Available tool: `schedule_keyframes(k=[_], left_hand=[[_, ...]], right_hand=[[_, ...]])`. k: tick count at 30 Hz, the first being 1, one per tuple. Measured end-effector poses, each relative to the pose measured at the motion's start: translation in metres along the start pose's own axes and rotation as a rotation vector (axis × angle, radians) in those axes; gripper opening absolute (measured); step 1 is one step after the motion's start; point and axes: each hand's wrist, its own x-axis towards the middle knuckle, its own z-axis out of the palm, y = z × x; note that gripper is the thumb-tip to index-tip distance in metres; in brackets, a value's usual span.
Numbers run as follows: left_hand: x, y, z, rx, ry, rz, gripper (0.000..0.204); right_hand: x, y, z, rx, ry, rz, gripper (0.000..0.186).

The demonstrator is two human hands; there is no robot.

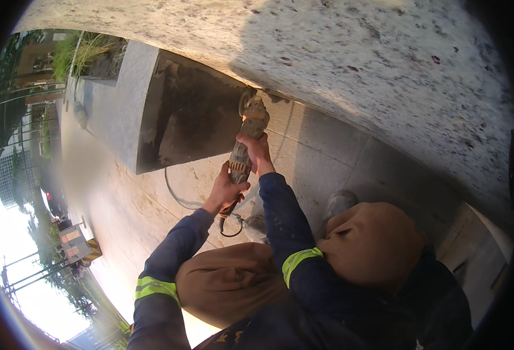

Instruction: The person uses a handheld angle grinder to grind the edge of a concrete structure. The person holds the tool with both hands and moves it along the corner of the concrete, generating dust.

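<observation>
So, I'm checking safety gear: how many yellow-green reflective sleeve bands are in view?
2: one yellow-green reflective band on the left navy sleeve, another on the right navy sleeve.

I see navy sleeves [286,213] with yellow-green bands [157,287], lower centre. Brown trousers [368,242] beside them, greyish shoes [341,202] above.

The left hand [226,189] gripped the rear part of a dusty angle grinder [240,162], and the right hand [259,155] held its body nearer to the disc [246,102]. This disc was close to the speckled stone slab [362,70], beside a dark-faced block [195,116], above the paved floor [321,137].
</observation>
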Motion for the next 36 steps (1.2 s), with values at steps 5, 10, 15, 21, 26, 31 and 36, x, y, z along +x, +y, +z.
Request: schedule_keyframes(k=[5,10,15,21,26,31,36], left_hand=[[0.001,-0.003,-0.001,0.005,-0.008,0.014,0.085],[-0.003,0.004,0.002,0.018,0.018,0.023,0.083],[-0.007,0.006,0.002,0.029,0.016,0.017,0.080],[-0.006,0.013,0.002,-0.042,0.000,-0.019,0.079],[-0.005,0.009,0.004,-0.081,-0.006,-0.032,0.079],[-0.004,0.017,0.007,-0.091,0.000,-0.034,0.076],[-0.005,0.010,0.004,-0.134,-0.007,-0.045,0.074]], right_hand=[[0.002,0.004,0.000,-0.040,0.024,-0.016,0.066],[0.004,0.007,0.000,0.062,-0.029,-0.103,0.066],[-0.002,0.004,0.002,0.014,0.017,-0.056,0.070],[-0.006,-0.011,0.004,-0.017,-0.002,0.000,0.075],[-0.003,-0.004,0.003,-0.049,0.047,-0.053,0.068],[0.002,-0.004,0.002,-0.028,0.011,-0.068,0.066],[-0.006,-0.008,0.004,-0.025,0.021,0.011,0.072]])
